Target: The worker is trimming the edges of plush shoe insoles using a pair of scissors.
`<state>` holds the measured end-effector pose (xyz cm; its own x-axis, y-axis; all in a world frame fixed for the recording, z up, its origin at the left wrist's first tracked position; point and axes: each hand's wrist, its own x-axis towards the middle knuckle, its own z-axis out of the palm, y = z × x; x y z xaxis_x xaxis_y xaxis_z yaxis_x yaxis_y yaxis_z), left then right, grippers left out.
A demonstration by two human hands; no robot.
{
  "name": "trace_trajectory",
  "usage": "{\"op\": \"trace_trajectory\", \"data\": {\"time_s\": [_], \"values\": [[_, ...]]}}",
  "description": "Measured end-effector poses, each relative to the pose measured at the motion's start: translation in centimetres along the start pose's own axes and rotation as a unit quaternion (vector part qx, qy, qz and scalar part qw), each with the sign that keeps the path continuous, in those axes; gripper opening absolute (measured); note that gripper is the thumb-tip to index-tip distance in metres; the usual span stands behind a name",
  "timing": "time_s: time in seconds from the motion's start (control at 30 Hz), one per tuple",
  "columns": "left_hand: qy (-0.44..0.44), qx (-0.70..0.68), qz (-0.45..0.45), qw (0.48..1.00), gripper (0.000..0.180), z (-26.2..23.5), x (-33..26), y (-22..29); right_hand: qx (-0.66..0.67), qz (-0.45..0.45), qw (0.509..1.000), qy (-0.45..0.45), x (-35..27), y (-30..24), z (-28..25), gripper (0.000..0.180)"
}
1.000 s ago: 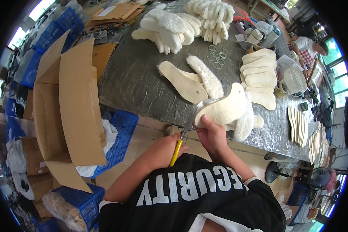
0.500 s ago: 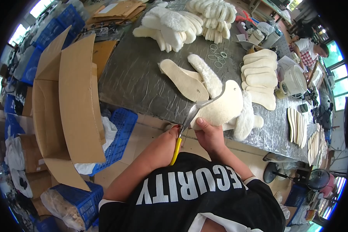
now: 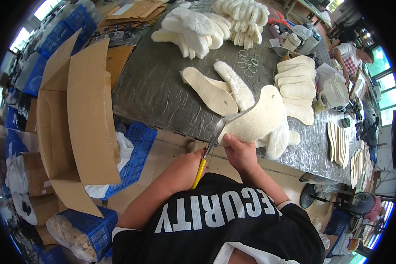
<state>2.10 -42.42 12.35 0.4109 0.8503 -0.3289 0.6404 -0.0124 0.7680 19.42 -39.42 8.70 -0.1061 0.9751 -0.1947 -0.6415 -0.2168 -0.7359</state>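
Observation:
My left hand (image 3: 197, 162) grips scissors (image 3: 216, 132) with a yellow handle; the steel blades are spread against the edge of a cream fleece insole (image 3: 260, 118). My right hand (image 3: 239, 151) pinches that insole by its near end and holds it up over the front edge of the grey table (image 3: 154, 88). Under it lies another fleecy insole (image 3: 279, 141). Two more cut insoles (image 3: 211, 93) lie just beyond, one smooth side up, one fleece side up.
An open cardboard box (image 3: 75, 110) stands at my left above blue crates (image 3: 136, 154). Stacks of insoles (image 3: 298, 88) and fleece piles (image 3: 198, 26) cover the table's far side, with thin rings (image 3: 246, 59) between. Another person (image 3: 352, 53) works at the upper right. A fan (image 3: 361, 203) stands on the floor.
The insole has been lifted and turned up from the table edge. The scissors rose from below my hands, and their blades now reach the insole's edge.

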Motion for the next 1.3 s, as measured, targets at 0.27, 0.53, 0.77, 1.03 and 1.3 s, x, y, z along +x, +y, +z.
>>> {"op": "trace_trajectory", "data": {"time_s": [0.27, 0.53, 0.77, 1.03, 1.3], "values": [[0.001, -0.001, 0.012, 1.000, 0.018, -0.2, -0.3, 0.0, -0.030, 0.003, 1.000, -0.004, 0.2, -0.3, -0.4, 0.048], [0.008, -0.003, 0.017, 1.000, 0.017, -0.1, -0.1, -0.3, -0.053, 0.007, 0.998, -0.046, 0.3, -0.1, -0.7, 0.047], [-0.039, -0.014, -0.014, 0.999, 0.017, -0.7, -0.2, 0.0, -0.043, -0.002, 0.998, -0.054, 0.5, -0.2, -1.7, 0.043], [-0.055, -0.081, 0.020, 0.995, 0.025, -0.2, 0.3, -0.8, 0.037, 0.012, 0.998, -0.054, 0.4, -0.9, -0.7, 0.047], [-0.009, -0.004, 0.021, 1.000, 0.022, -0.4, 0.3, 0.0, -0.054, 0.011, 0.997, -0.061, 0.1, -0.5, -1.6, 0.042]]}}
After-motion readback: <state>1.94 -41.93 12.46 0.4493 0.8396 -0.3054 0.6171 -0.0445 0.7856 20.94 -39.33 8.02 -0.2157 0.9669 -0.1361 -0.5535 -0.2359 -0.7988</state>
